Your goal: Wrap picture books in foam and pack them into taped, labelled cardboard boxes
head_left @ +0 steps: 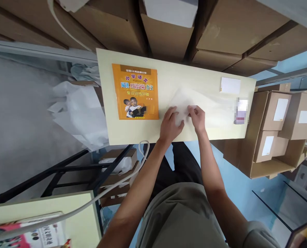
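Note:
A translucent whitish plastic bag or sheet (182,98) lies on the pale yellow table (169,74) in front of me. My left hand (170,124) rests on its near left part, thumb and fingers apart. Fingertips of my right hand (198,119) pinch the material a short way to the right. More of the see-through plastic stretches rightward over the tabletop. Left of my hands lies an orange book (138,93) flat, its cover showing Chinese writing and two cartoon children.
Toward the table's right end lie a white card-like rectangle (230,85) and a partly blurred purple item (240,111). Cardboard boxes (169,38) line the far side; more boxes (259,144) stand at right. A white cable (117,181) runs past my left arm. White sheeting (78,110) hangs at left.

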Demonstrator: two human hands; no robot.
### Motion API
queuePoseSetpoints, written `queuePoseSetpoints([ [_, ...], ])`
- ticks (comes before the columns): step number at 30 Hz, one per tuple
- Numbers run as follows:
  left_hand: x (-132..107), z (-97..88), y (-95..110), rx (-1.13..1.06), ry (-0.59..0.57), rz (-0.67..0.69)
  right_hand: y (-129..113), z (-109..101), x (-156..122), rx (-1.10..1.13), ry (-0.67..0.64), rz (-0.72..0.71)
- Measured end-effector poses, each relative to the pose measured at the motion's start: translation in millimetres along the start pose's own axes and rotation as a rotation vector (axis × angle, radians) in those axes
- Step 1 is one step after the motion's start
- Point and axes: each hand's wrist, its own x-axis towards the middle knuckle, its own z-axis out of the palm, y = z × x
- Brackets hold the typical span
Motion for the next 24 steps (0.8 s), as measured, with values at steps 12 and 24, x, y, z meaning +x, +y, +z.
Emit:
queuePoseSetpoints([
  [12,-2,-100.2,-29,-0.218,0.37,-0.506,-46,101,-7,-0.206,-0.168,-0.272],
  [24,32,-163.6,-108,-0.052,0.441,-0.582,29,158,-12,-0.589,0.033,-0.368],
])
